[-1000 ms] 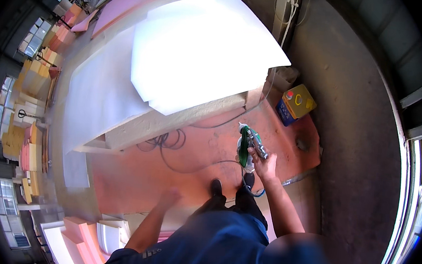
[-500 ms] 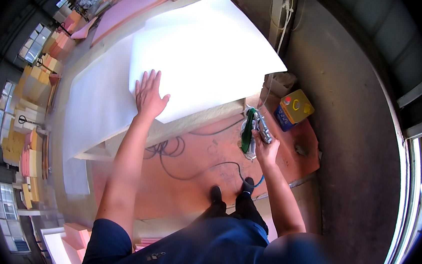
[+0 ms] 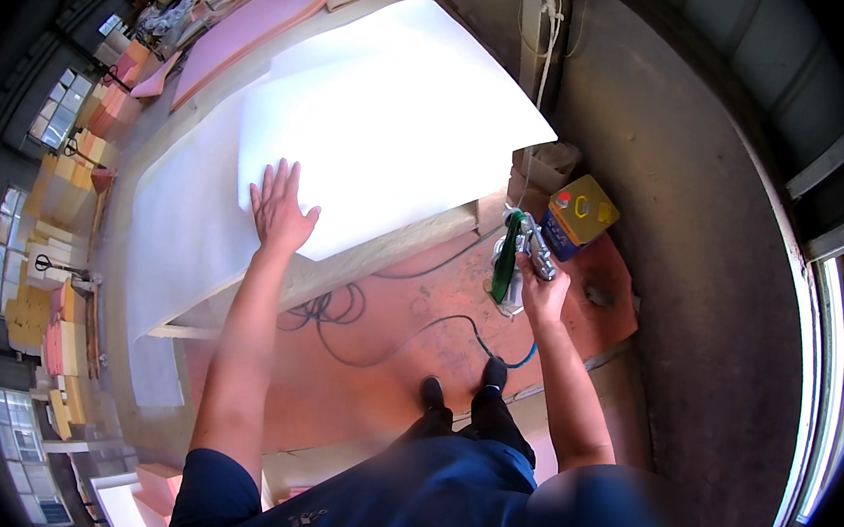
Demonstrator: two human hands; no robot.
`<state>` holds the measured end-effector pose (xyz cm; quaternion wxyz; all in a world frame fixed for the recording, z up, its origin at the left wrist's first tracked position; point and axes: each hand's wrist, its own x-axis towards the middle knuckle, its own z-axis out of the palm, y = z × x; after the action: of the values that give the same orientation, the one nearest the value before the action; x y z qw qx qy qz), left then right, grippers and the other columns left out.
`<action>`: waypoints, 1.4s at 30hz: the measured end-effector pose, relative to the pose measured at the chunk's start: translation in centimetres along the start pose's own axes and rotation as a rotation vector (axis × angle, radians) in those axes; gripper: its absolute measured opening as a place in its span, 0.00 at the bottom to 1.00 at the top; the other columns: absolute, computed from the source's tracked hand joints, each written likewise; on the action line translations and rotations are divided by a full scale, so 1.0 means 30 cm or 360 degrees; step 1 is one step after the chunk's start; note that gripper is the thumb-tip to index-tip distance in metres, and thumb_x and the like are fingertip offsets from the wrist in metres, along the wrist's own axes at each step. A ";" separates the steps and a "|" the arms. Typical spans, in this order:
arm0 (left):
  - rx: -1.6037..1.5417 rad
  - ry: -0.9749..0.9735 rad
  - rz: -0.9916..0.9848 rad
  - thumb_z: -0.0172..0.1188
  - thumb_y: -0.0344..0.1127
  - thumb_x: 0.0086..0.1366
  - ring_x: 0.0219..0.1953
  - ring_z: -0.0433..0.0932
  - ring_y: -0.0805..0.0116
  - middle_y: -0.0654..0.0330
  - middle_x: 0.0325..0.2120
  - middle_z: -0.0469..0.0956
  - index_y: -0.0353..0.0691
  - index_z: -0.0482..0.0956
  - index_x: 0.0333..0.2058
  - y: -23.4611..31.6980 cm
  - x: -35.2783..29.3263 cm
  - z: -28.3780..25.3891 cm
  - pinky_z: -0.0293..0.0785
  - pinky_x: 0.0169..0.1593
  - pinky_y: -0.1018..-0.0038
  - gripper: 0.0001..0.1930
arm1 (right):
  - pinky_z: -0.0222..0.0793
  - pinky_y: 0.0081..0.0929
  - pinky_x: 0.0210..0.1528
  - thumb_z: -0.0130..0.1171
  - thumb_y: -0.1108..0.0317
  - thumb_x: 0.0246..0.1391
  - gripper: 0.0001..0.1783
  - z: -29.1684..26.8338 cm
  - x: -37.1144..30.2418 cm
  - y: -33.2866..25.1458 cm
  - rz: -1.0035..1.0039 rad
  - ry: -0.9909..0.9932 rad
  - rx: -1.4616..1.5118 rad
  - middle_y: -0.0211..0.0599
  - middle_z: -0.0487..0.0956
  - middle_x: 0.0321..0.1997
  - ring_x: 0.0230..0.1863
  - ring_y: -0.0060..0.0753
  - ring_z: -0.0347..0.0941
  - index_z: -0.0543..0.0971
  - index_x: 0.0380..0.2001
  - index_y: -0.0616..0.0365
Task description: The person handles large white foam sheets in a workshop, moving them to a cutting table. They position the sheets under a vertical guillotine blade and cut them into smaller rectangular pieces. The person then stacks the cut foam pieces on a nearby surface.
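Observation:
My left hand [image 3: 282, 209] lies flat with fingers spread on a white foam sheet [image 3: 394, 121], near its left front edge. That sheet rests over a larger pale sheet [image 3: 181, 212] on a low table. Off the front right of the sheet, my right hand [image 3: 544, 289] is closed around a silver metal spray gun [image 3: 539, 254]. A dark green part [image 3: 507, 261] hangs beside the gun, and a whitish cup shows partly behind it. My fingers hide part of the grip.
A yellow and blue metal can [image 3: 583, 215] stands right of my right hand, by the dark wall [image 3: 702, 278]. A hose [image 3: 373, 364] coils over the reddish floor [image 3: 400, 402] near my feet. Pink foam sheets [image 3: 262, 29] lie at the far left, and foam blocks [image 3: 65, 333] stack along the left.
The view has shifted slightly. My right hand and the spray gun have moved a little right, closer to the can. My left hand stays flat on the white sheet.

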<state>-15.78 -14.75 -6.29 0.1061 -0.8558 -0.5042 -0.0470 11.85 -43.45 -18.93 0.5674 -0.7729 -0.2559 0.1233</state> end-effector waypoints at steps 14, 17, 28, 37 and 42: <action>0.0031 0.0051 0.0023 0.65 0.45 0.53 0.70 0.43 0.61 0.59 0.68 0.50 0.45 0.56 0.65 -0.069 0.010 -0.024 0.30 0.70 0.54 0.42 | 0.70 0.29 0.33 0.66 0.63 0.49 0.14 -0.060 0.065 -0.032 -0.0062 0.0066 -0.0028 0.46 0.79 0.24 0.25 0.36 0.77 0.81 0.36 0.60; 0.0024 0.0074 0.0029 0.65 0.45 0.53 0.70 0.44 0.61 0.57 0.67 0.52 0.44 0.56 0.64 -0.089 -0.003 -0.040 0.29 0.70 0.54 0.41 | 0.68 0.27 0.31 0.66 0.63 0.50 0.14 -0.056 0.060 -0.060 -0.0070 0.0088 0.0005 0.39 0.77 0.22 0.23 0.26 0.70 0.81 0.34 0.62; -0.0605 0.0785 0.0001 0.64 0.40 0.55 0.62 0.62 0.53 0.55 0.59 0.67 0.38 0.76 0.47 -0.143 -0.272 0.024 0.59 0.63 0.58 0.22 | 0.68 0.27 0.31 0.66 0.59 0.50 0.17 -0.033 0.036 -0.084 -0.0100 -0.0027 0.0042 0.41 0.76 0.19 0.22 0.26 0.68 0.80 0.34 0.63; -0.0704 0.0451 -0.0413 0.64 0.41 0.56 0.57 0.68 0.51 0.50 0.55 0.71 0.36 0.79 0.41 -0.216 -0.725 0.254 0.64 0.59 0.61 0.17 | 0.67 0.24 0.32 0.67 0.60 0.51 0.19 0.024 -0.026 -0.165 -0.0231 -0.0181 0.0157 0.39 0.75 0.20 0.26 0.17 0.63 0.78 0.38 0.66; -0.0633 0.0222 -0.0675 0.64 0.44 0.56 0.58 0.67 0.53 0.50 0.55 0.70 0.35 0.78 0.43 -0.271 -0.939 0.361 0.63 0.60 0.62 0.21 | 0.66 0.21 0.34 0.65 0.65 0.52 0.16 0.035 -0.054 -0.206 -0.0246 -0.0318 0.0150 0.24 0.75 0.26 0.30 0.15 0.65 0.79 0.38 0.67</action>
<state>-36.90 -32.48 -21.03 -0.0414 -0.7299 -0.6442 -0.2247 8.40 -42.06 -13.62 0.5826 -0.7072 -0.3639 0.1674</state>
